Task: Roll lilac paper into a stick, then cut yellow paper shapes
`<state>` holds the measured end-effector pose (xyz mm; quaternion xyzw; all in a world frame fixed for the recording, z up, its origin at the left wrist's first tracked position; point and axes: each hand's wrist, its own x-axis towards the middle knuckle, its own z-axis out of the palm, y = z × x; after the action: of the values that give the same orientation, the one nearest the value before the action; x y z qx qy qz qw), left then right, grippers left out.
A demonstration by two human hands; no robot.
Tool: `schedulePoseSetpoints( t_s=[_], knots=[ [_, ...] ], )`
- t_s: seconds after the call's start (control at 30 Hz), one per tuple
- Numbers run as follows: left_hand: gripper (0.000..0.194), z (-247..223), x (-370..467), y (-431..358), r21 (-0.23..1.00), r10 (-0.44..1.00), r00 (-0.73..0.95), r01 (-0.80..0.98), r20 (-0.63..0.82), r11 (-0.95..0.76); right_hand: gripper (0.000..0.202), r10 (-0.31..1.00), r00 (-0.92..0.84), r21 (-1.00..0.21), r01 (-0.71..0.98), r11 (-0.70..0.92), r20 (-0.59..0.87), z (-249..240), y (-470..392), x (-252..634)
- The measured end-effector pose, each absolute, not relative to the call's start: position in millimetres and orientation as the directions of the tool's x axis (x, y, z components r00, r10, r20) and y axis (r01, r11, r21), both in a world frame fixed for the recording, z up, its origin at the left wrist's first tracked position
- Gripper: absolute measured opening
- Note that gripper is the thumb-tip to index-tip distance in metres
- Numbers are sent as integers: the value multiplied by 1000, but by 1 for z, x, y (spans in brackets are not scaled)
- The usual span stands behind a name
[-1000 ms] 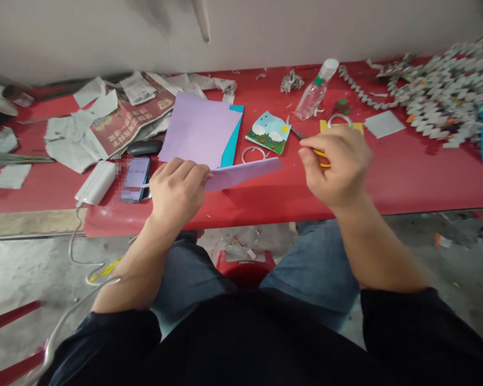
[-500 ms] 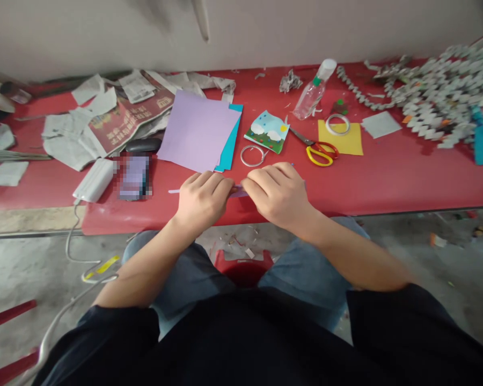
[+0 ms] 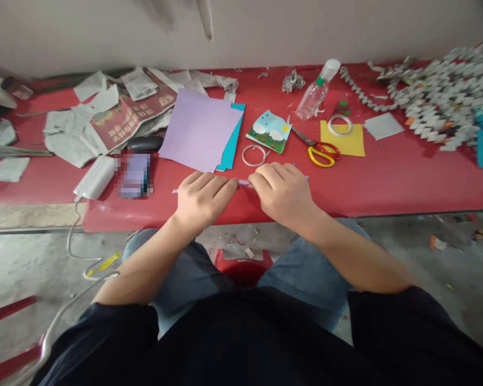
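Near the front edge of the red table (image 3: 386,185), a thin purple paper strip (image 3: 243,183) runs between my two hands. My left hand (image 3: 204,198) is closed on its left part, and a short end sticks out beyond the fingers. Closed on the right part is my right hand (image 3: 284,193), with a bit of the strip showing past it. My fingers hide most of the strip. Purple sheets (image 3: 199,128) lie over blue paper (image 3: 231,147) just beyond my left hand. Behind my right hand sits a tape ring (image 3: 255,155).
Scissors (image 3: 322,153) overlap a yellow sheet (image 3: 352,142) bearing another tape ring (image 3: 340,125). Behind them are a clear bottle (image 3: 316,94) and a picture card (image 3: 269,130). Newspapers (image 3: 132,115), a white device (image 3: 96,177) and a phone (image 3: 134,174) lie left; folded paper chains (image 3: 446,102) pile up right.
My hands have moved slightly apart, and the purple strip between them looks narrower. The view has shifted a little.
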<state>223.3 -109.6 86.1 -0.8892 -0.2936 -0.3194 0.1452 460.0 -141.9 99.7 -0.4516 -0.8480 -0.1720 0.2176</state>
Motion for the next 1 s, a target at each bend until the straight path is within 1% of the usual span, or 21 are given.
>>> schedulePoseSetpoints(
  t_s=[0.2, 0.33, 0.43, 0.57, 0.7, 0.8, 0.9, 1.0],
  knots=[
    [6, 92, 224, -110, -126, 419, 647, 623, 637, -772, 23, 645, -524, 125, 820, 559, 556, 96, -144, 460],
    [7, 93, 226, -111, -115, 446, 659, 627, 606, -771, 26, 653, -530, 107, 813, 572, 541, 97, -143, 464],
    [4, 89, 226, -112, -113, 464, 657, 639, 595, -760, 29, 669, -532, 97, 814, 573, 519, 99, -141, 465],
    [2, 86, 223, -113, -71, 478, 635, 643, 607, -763, 32, 680, -527, 100, 822, 561, 511, 99, -139, 466],
    [14, 88, 222, -113, -89, 468, 635, 645, 615, -759, 29, 668, -532, 109, 818, 565, 520, 98, -139, 466],
    [14, 90, 222, -113, -94, 452, 638, 635, 623, -767, 25, 661, -532, 88, 809, 581, 530, 98, -139, 467],
    [14, 90, 222, -112, -92, 455, 660, 621, 598, -779, 27, 663, -529, 59, 802, 594, 530, 99, -140, 468],
    [17, 91, 222, -111, -111, 460, 685, 615, 565, -781, 29, 653, -548, 81, 795, 601, 523, 100, -140, 469]
  ],
)
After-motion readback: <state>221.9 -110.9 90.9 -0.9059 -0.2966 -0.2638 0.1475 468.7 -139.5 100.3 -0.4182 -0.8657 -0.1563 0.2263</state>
